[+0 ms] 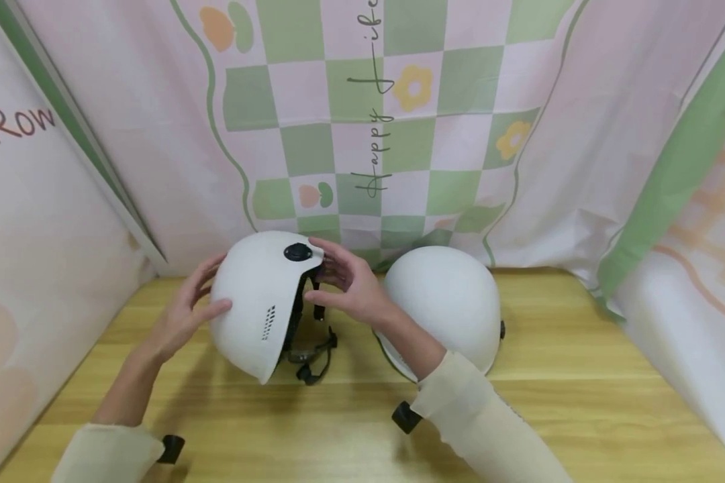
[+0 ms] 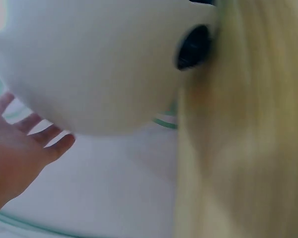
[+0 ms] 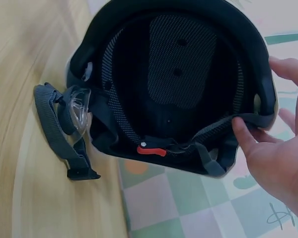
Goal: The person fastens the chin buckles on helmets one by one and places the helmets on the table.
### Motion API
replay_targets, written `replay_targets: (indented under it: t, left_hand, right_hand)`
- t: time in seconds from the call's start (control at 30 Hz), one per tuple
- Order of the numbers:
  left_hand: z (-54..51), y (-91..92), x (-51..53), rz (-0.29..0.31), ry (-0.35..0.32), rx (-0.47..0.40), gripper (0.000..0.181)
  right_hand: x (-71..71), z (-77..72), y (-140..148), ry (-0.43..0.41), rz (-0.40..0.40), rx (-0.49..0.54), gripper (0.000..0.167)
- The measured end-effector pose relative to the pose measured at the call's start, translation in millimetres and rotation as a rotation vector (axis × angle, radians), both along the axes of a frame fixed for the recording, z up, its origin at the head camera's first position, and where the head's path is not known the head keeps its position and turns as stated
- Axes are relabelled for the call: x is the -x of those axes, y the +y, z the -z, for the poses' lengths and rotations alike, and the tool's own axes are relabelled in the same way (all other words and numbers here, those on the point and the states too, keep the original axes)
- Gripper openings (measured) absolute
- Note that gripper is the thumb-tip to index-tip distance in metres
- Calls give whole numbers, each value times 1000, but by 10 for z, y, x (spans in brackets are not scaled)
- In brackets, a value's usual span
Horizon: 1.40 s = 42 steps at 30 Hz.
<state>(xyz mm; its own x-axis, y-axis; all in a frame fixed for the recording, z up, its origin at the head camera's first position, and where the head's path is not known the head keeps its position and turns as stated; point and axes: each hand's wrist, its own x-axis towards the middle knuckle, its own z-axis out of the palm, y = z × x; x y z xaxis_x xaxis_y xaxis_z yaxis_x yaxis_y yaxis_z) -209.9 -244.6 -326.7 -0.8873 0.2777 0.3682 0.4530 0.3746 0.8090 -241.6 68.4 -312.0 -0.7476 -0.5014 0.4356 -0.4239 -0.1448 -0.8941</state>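
One white helmet (image 1: 248, 295) lies tipped between the left hand (image 1: 181, 315) and the right hand (image 1: 355, 285), on the left part of the bench (image 1: 556, 416) in my head feed. Its crown points left, its hollow right; its long axis, along the rim, slants from upper right to lower left. I see the left fingers spread against the shell, the right ones pinching the rim near a black knob (image 1: 298, 252). Another helmet (image 1: 447, 302) rests crown up, to the right.

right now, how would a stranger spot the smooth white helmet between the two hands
Find the yellowish wood-grain table before the green-checkered fabric curtain. Left of centre, the left hand and right hand hold the smooth white helmet. Unlike the domed white helmet beside it, its black inside shows sideways.
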Motion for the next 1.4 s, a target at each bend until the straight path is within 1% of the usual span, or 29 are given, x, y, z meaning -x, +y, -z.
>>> replay_targets:
  t: [0.07, 0.13, 0.2, 0.23, 0.3, 0.4, 0.53, 0.63, 0.73, 0.8, 0.93, 1.07, 1.17, 1.3, 1.4]
  left_hand:
    - [-86, 37, 7, -40, 76, 61, 76]
    - [-159, 62, 14, -72, 139, 128, 77]
    - [-207, 70, 35, -92, 182, 173, 77]
    - [-225, 67, 40, -95, 189, 184, 77]
    - [-251, 52, 37, -104, 188, 203, 77]
    - [-271, 4, 27, -120, 151, 229, 79]
    - [-279, -36, 21, -119, 119, 240, 79]
    - [-275, -48, 27, -106, 127, 215, 77]
    - [-298, -59, 28, -101, 138, 192, 75]
    - [-327, -68, 34, -114, 147, 183, 74]
    - [-361, -123, 68, -160, 166, 194, 73]
    - [-352, -214, 83, -182, 165, 196, 73]
    - [-328, -294, 81, -186, 155, 202, 74]
    - [-289, -415, 71, -193, 134, 179, 76]
    - [-242, -505, 69, -206, 125, 151, 78]
  right_hand:
    - [-7, 17, -9, -14, -25, -1, 80]
    - [-15, 40, -14, -34, -60, -2, 81]
    - [-22, 74, -14, -50, -82, -19, 83]
    - [-27, 92, -12, -51, -85, -33, 83]
    - [-37, 127, -6, -46, -83, -60, 83]
    - [-39, 186, 16, -33, -62, -78, 81]
    - [-25, 258, 56, -33, -39, -83, 79]
    - [-40, 287, 86, -58, -14, -121, 75]
    - [-65, 322, 121, -77, 4, -179, 70]
    - [-74, 352, 144, -77, 17, -222, 68]
    - [-73, 411, 175, -43, 64, -288, 63]
    - [-64, 457, 181, -16, 139, -319, 59]
    - [-61, 488, 183, -10, 181, -377, 57]
    - [-46, 547, 184, 27, 194, -500, 55]
    - [-41, 577, 176, 61, 173, -596, 55]
